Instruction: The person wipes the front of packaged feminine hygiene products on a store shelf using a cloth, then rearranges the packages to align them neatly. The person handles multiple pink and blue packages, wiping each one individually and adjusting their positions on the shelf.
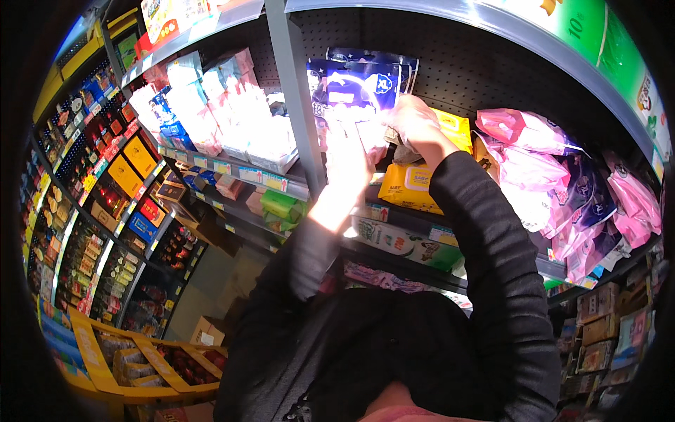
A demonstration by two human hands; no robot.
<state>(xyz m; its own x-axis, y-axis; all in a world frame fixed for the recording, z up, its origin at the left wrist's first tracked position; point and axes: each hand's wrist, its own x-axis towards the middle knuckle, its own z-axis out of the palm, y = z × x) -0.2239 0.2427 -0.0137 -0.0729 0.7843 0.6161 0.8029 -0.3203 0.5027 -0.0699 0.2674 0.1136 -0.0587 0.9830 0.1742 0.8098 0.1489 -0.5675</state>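
My left hand (347, 158), bleached by glare, reaches up to the lower front of a purple plastic pack (364, 87). The pack stands upright on the shelf beside a grey post, with a similar pack (410, 63) behind it. My right hand (415, 122) is at the pack's lower right side, its fingers bent. Beneath those fingers shows a greyish, crumpled thing (407, 154); whether I grip it is unclear. Below my right hand lies a yellow pack of baby wipes (403, 182), and another yellow pack (454, 126) sits behind my wrist.
Pink and dark blue plastic packs (532, 163) are heaped on the right. Left of the grey shelf post (298, 79) stand glare-whitened boxes (227, 116). A price-tag rail (374, 211) edges the shelf. A yellow-framed display rack (147, 364) stands at lower left, near a carton (208, 331).
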